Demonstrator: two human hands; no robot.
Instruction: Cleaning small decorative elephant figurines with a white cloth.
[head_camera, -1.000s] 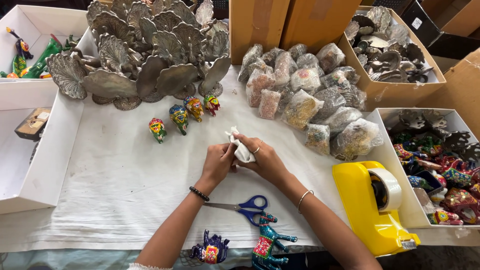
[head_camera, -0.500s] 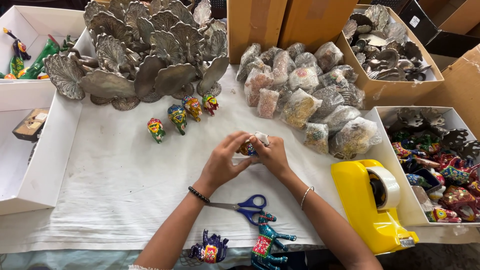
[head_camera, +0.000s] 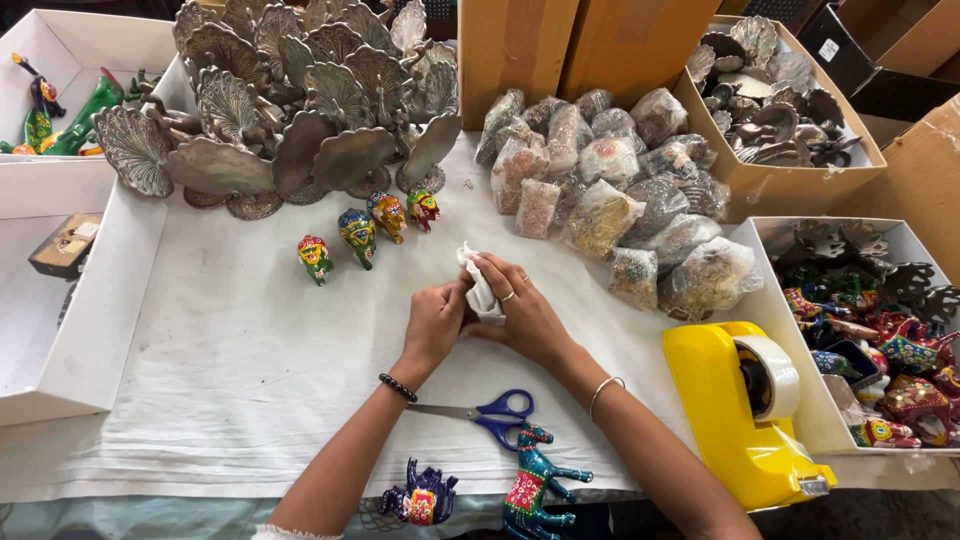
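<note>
Both hands meet over the middle of the white cloth (head_camera: 220, 380). My left hand (head_camera: 435, 322) and my right hand (head_camera: 522, 312) together grip a small object wrapped in white paper (head_camera: 478, 285); the object inside is hidden. A row of small painted elephant figurines (head_camera: 358, 233) stands just beyond the hands. Blue-handled scissors (head_camera: 495, 411) lie on the cloth under my forearms. A painted horse figurine (head_camera: 535, 485) and a dark painted elephant figurine (head_camera: 420, 497) stand at the near edge.
Metal peacock figures (head_camera: 290, 100) crowd the back left. A heap of plastic-wrapped packets (head_camera: 610, 190) lies at the back right. A yellow tape dispenser (head_camera: 745, 410) sits at right, beside a white box of painted figurines (head_camera: 880, 330). White boxes (head_camera: 80, 330) line the left; cardboard boxes (head_camera: 770, 90) stand behind.
The hands have kept turning the white-wrapped object, first shifting it right and away, then back towards the middle. The white paper now sticks up above the fingers.
</note>
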